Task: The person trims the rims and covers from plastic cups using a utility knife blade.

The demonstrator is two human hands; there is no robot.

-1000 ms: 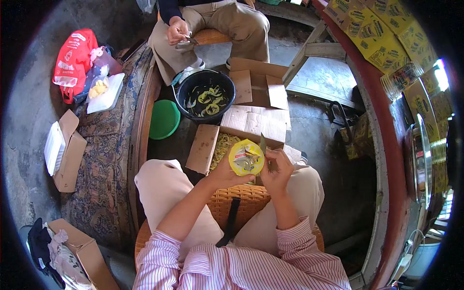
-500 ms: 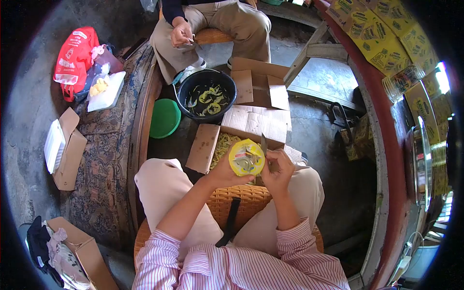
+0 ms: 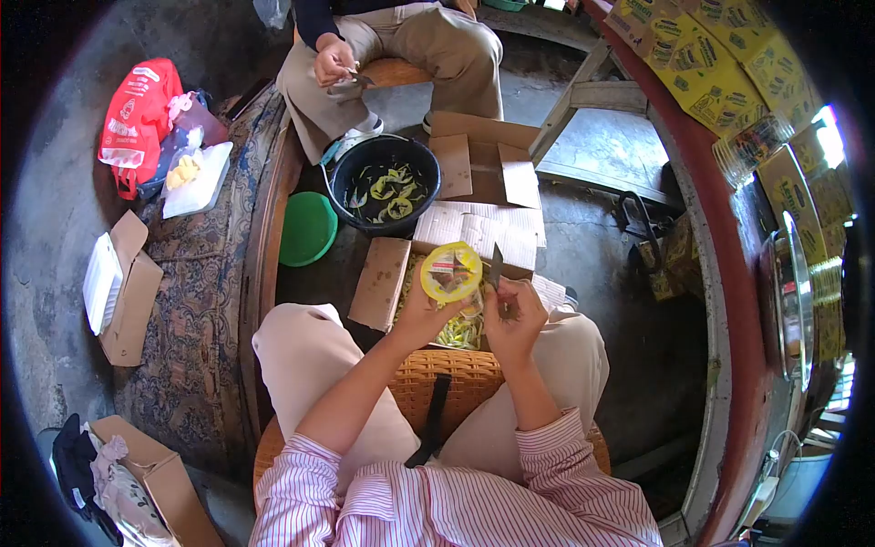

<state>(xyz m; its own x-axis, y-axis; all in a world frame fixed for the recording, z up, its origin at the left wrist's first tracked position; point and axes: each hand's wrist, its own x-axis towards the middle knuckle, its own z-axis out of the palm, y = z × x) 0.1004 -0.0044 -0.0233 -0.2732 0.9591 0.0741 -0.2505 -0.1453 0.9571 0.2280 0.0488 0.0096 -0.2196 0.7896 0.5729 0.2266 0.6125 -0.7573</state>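
My left hand (image 3: pixel 421 314) is wrapped round a clear plastic cup (image 3: pixel 451 273) with a yellow rim and a printed film, tilted so its top faces me. Just to its right, my right hand (image 3: pixel 515 317) grips a small knife (image 3: pixel 496 265), its dark blade pointing up and apart from the cup. Beneath both hands lies an open cardboard box (image 3: pixel 379 282) holding many yellow-green strips (image 3: pixel 458 330).
Beyond the box stand a black bucket (image 3: pixel 343 202) with yellow rings in water, a green basin (image 3: pixel 307 229) and an open carton (image 3: pixel 451 164). A seated person (image 3: pixel 334 62) holds something small. Left: a red bag (image 3: pixel 138 118). Right: a wooden frame (image 3: pixel 715 383).
The cup has tilted and moved slightly left, away from the knife, uncovering more strips in the box. My right hand has shifted slightly left with the knife.
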